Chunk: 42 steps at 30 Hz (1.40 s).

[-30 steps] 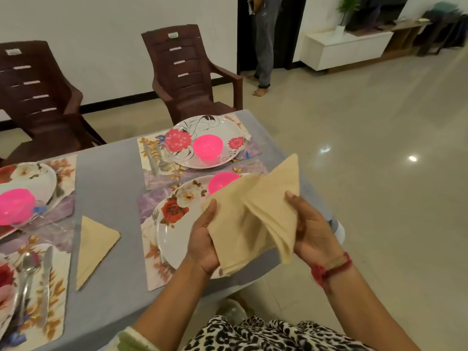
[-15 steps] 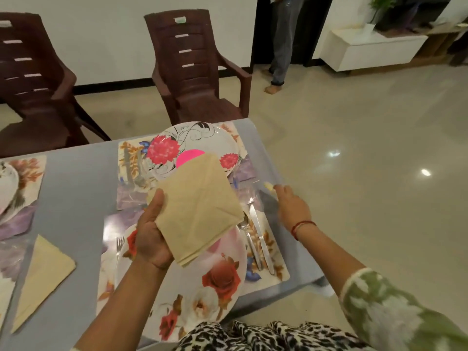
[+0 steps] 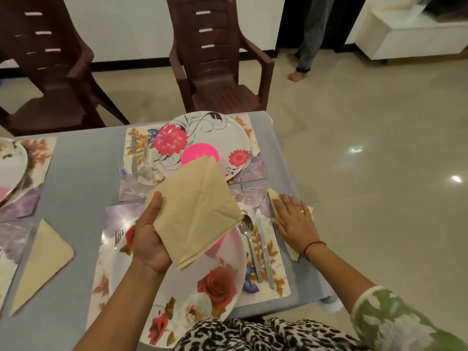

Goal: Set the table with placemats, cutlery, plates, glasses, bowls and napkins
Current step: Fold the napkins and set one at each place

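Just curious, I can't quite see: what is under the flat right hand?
A folded beige napkin lies under the right hand, on the grey table beside the knife. Only its two ends show; the hand covers its middle.

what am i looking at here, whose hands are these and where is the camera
There is no machine here. These are a person's own two bare hands, seen by a wide-angle camera worn on their head and looking forward and down. That is why the arms come in from the bottom edge.

The left hand holds a stack of folded napkins above the grey table. The right hand lies flat on a single napkin at the table's edge.

Below the hands a flowered plate sits on a placemat, with a spoon and a knife beside it. A farther plate carries a pink bowl.
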{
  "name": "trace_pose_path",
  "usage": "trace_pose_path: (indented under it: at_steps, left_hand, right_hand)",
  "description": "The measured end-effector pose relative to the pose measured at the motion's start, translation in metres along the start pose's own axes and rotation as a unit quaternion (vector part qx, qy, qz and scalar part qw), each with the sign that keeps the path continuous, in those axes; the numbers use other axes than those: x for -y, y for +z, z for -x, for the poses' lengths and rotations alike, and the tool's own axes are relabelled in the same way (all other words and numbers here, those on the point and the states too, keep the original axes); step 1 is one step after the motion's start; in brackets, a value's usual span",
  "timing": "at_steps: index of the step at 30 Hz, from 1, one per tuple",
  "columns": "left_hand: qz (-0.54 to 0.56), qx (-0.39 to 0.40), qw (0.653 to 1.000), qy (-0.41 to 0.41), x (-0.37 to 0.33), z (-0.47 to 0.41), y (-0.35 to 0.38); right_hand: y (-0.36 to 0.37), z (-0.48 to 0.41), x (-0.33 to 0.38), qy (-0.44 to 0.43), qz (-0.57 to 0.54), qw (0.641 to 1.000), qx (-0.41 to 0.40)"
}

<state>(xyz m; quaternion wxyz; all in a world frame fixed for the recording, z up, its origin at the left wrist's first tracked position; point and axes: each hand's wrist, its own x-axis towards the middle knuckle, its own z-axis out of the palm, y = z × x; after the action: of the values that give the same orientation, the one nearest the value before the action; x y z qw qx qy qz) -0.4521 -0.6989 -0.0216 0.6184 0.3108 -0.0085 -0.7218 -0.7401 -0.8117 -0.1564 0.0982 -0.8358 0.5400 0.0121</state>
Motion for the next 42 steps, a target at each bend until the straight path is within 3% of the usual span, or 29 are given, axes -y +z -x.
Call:
trace_pose_path:
  at_steps: [16,19,22,25,27,29,31,32,35,39,42]
  left_hand:
    - [0.005,0.0,1.0,-0.004,0.012,-0.007,0.017]
    - [0.019,-0.01,1.0,-0.001,0.018,-0.004,0.023]
    - [0.025,0.0,1.0,0.016,0.025,0.002,0.031]
    - [0.031,0.018,0.999,0.027,0.034,0.002,0.033]
    - [0.02,0.042,0.997,0.06,0.051,-0.001,0.035]
    - [0.041,0.029,0.998,0.033,0.068,-0.003,0.038]
    - [0.051,0.051,0.997,0.003,0.1,-0.007,0.062]
    - [0.046,0.049,0.998,-0.009,0.117,-0.007,0.075]
    - [0.019,0.022,0.999,0.024,0.171,-0.018,0.115]
    - [-0.007,0.012,0.999,-0.035,0.237,-0.048,0.158]
    - [-0.011,0.057,0.997,-0.058,0.277,-0.066,0.19]
  right_hand:
    - [0.009,-0.005,0.005,0.0,0.01,0.999,0.051]
    - [0.005,0.001,0.005,-0.01,-0.014,1.0,0.009]
    - [-0.002,0.01,0.006,-0.013,-0.082,0.991,-0.104]
    - [-0.022,0.019,-0.003,0.045,-0.284,0.933,-0.216]
    - [-0.045,0.025,-0.017,0.118,-0.429,0.861,-0.247]
    - [-0.068,0.03,-0.037,0.189,-0.519,0.789,-0.269]
    - [-0.092,0.039,-0.062,0.21,-0.598,0.732,-0.248]
    - [-0.103,0.045,-0.074,0.198,-0.619,0.726,-0.225]
    - [-0.143,0.072,-0.105,0.105,-0.641,0.746,-0.148]
    - [-0.17,0.096,-0.144,0.04,-0.619,0.784,-0.003]
    - [-0.184,0.105,-0.177,0.069,-0.621,0.779,-0.039]
